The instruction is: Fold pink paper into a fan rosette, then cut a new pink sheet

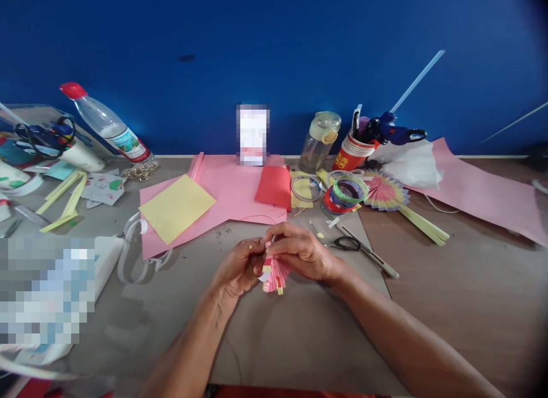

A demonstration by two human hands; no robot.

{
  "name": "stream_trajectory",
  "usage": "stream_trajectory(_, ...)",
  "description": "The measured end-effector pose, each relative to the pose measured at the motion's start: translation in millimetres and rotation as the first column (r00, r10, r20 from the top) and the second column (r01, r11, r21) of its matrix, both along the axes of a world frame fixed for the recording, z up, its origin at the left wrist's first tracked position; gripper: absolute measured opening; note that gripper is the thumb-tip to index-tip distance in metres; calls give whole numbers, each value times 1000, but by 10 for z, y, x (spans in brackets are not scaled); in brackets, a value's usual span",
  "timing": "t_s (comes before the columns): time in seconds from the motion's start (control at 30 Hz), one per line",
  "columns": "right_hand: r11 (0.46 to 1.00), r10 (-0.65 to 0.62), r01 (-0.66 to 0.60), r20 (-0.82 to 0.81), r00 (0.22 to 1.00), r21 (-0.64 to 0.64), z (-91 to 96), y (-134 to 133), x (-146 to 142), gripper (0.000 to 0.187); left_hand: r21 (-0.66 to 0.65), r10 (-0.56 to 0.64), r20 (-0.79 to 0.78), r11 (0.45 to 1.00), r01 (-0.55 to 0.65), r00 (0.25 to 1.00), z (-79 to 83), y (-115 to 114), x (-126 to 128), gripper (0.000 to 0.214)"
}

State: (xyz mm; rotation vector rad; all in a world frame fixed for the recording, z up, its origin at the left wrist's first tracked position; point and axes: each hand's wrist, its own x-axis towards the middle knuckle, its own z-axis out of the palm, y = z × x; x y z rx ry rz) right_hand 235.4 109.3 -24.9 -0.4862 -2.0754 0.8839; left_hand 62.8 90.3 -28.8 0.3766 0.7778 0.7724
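Between my two hands is a small pleated paper fan (276, 277) in pink with yellow bits, its folds hanging down toward me. My left hand (243, 265) pinches it from the left, thumb and fingers closed near the top. From the right, my right hand (302, 250) curls its fingers over the fan's upper part. The fingertips hide that upper end. A white scrap shows at the fan's left side. Just beyond my hands lie a red paper piece (274, 187) and a large pink sheet (231, 181).
A yellow square sheet (177, 209) lies on the pink sheet. To the right are scissors (346, 243), a utility knife (372, 255), tape rolls (346, 189), a finished paper rosette (385, 189) and a red cup (353, 152). A phone (252, 135) leans on the blue partition; a bottle (124, 138) stands left.
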Motion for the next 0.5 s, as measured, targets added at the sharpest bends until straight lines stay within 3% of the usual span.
stream_trajectory(0.27,999,1,-2,-19,1000,-46,-9,20,34,15,117,-29,-57,993,35,998,69,-13,-1,27)
stream_trajectory(0.4,970,7,-46,-162,987,-238,-34,19,41,18,161,26,-75,987,-14,997,110,7,-42,25)
stream_trajectory(0.5,926,-22,-65,-225,974,-373,-69,17,52,42,206,179,-83,966,-159,980,128,36,-99,20)
